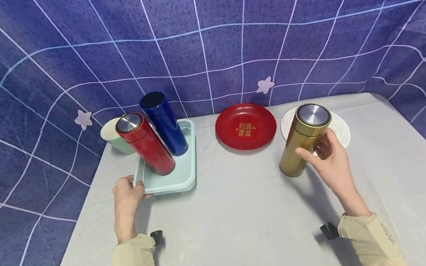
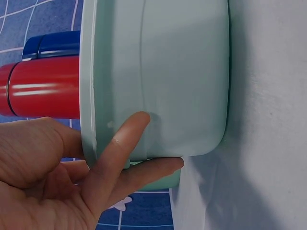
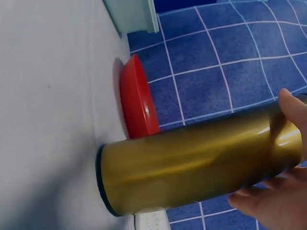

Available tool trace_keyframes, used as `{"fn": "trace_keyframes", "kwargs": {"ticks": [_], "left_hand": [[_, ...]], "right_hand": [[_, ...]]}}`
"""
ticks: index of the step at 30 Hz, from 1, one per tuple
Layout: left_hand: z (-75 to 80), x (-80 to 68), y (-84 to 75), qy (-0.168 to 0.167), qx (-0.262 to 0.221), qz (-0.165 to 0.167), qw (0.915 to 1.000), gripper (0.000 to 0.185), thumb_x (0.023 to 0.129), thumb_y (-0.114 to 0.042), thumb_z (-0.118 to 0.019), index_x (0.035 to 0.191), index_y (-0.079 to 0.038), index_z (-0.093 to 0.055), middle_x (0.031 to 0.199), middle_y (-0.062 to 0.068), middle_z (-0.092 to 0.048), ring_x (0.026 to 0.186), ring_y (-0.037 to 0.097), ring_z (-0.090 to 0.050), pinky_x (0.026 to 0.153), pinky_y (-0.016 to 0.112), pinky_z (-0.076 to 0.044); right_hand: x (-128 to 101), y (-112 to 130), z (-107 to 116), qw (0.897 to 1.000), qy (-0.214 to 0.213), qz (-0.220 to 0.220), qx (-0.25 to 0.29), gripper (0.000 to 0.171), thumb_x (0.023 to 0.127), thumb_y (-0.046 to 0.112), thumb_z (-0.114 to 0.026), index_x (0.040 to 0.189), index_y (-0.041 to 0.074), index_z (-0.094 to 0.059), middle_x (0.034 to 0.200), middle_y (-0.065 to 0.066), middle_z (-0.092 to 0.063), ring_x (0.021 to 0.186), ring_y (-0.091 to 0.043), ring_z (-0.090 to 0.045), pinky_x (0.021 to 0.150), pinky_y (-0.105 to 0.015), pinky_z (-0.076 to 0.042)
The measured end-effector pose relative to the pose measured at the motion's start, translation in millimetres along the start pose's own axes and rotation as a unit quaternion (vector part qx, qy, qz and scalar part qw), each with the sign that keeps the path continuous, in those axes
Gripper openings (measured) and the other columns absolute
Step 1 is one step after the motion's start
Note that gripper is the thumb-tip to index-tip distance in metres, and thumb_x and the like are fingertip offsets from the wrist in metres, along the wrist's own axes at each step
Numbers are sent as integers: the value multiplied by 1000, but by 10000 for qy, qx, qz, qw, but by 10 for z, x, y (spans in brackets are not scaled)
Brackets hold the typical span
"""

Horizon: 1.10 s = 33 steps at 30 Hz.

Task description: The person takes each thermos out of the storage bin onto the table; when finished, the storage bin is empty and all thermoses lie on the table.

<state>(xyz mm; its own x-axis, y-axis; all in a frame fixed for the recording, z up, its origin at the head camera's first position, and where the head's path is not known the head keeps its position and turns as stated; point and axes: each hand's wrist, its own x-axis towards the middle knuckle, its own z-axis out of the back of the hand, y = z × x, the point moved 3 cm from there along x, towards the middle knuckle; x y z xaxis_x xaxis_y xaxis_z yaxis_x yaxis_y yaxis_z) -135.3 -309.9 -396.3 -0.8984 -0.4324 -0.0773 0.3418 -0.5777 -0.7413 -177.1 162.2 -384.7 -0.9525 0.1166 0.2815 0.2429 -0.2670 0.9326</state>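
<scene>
My left hand holds a pale green plastic tray by its near left corner. In the left wrist view, the fingers lie along the tray's outer wall, below the rim. Inside the tray stand a red thermos with a steel-topped lid and a dark blue thermos behind it. On the right, my right hand grips a gold thermos from its right side, thumb in front. Its body is upright with a slight tilt, and its base is close to the white cloth in the right wrist view.
A red plate with gold characters lies at the back middle. Behind the gold thermos is a white perforated round plate, partly hidden. A light green cup stands behind the tray's left side. Blue gridded fabric hangs behind the table.
</scene>
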Motion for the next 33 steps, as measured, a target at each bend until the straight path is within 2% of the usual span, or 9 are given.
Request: {"fn": "trace_keyframes", "kwargs": {"ticks": [4,9,15,19,23,25,30,33], "left_hand": [[5,-1,1,-24,-10,-6,10000,40,94,-3,-43,125,20,-52,83,32,-68,52,9,-66,47,16,-49],[16,1,0,-16,-21,59,10000,40,95,-4,-42,125,19,-53,80,29,-69,51,8,-67,48,16,-47],[14,-1,-11,-23,-6,30,10000,39,95,-4,-43,124,19,-54,76,26,-70,54,12,-69,49,15,-46],[1,-4,-9,-9,-23,32,10000,39,95,-4,-42,124,19,-54,82,29,-70,54,12,-69,49,14,-47],[-2,-5,-4,-60,12,37,10000,39,94,-4,-42,123,18,-55,83,30,-69,54,12,-69,49,14,-47],[0,-5,-8,-77,42,9,10000,38,94,-4,-43,122,19,-55,81,30,-70,55,13,-69,49,14,-47],[0,-6,-6,-38,43,-17,10000,39,95,-4,-42,123,19,-54,79,29,-70,55,13,-69,49,15,-46],[-1,-9,-7,-15,32,-10,10000,39,95,-4,-42,124,20,-53,79,29,-70,56,14,-70,49,15,-46]], "right_hand": [[-26,29,40,9999,-10,-145,-37,81,82,1,-76,150,19,-37,142,-19,-50,129,-24,-51,107,-28,-41],[-110,45,99,9992,124,-364,-130,86,85,3,-74,154,22,-27,151,-21,-39,136,-36,-41,110,-32,-38],[-238,12,142,9986,254,-438,-139,88,86,2,-72,156,18,-22,153,-22,-35,139,-36,-37,105,-16,-38],[-363,12,171,9980,305,-481,-272,86,87,4,-71,156,19,-21,153,-24,-34,139,-38,-37,103,-12,-38],[-490,20,183,9973,323,-449,-477,83,88,6,-71,156,20,-24,152,-23,-37,137,-32,-42,99,-10,-40],[-550,16,188,9980,269,-430,-384,82,87,3,-71,155,20,-27,151,-20,-40,135,-21,-46,98,-9,-41],[-681,26,204,9981,1,-289,550,74,84,-10,-68,149,10,-39,140,-1,-54,121,0,-55,96,-10,-43],[-744,62,196,9943,-12,-95,1064,70,82,-17,-65,145,4,-43,134,5,-58,119,-3,-58,96,-12,-45]]}}
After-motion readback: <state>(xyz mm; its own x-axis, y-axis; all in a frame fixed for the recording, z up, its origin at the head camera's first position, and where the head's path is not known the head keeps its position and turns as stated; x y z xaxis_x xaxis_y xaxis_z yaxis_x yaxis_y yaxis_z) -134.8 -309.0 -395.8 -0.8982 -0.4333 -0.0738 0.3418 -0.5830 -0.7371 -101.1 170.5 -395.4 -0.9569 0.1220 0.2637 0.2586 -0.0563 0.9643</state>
